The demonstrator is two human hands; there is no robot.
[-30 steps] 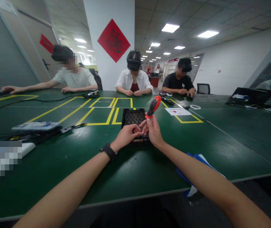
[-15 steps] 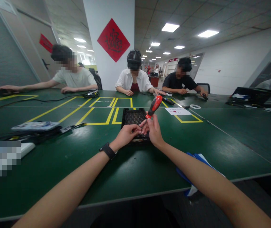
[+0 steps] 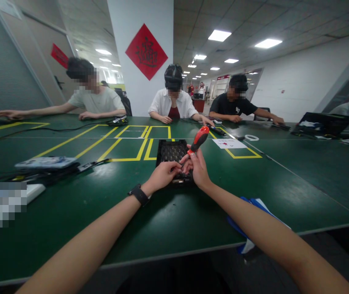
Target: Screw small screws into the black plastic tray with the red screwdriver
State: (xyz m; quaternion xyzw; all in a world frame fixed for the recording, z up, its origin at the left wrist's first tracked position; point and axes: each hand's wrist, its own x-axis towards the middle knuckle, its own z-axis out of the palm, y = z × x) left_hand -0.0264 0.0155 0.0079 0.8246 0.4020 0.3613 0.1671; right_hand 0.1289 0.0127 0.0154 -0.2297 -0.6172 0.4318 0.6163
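My right hand (image 3: 199,168) is closed on a red and black screwdriver (image 3: 199,139). Its handle leans up and to the right, and its thin shaft slants down to the left toward my other fingers. My left hand (image 3: 163,174), with a dark watch (image 3: 138,194) on the wrist, is closed in a pinch near the screwdriver's tip. What those fingers hold, if anything, is too small to make out. Just under both hands sits a black plastic tray (image 3: 159,151) with a patterned bottom; my fingers hide its near right part.
Yellow tape (image 3: 125,159) marks the green table (image 3: 174,228). A pile of cables and a flat pale device (image 3: 46,162) lies left. A paper sheet (image 3: 228,143) and white tape roll (image 3: 252,138) lie right, beyond blue cloth (image 3: 255,204) under my right forearm. Several people sit opposite.
The screwdriver handle has tipped slightly lower, and the fingers of my right hand have shifted a little. Across the table, the person in black has stretched an arm out farther to the right.
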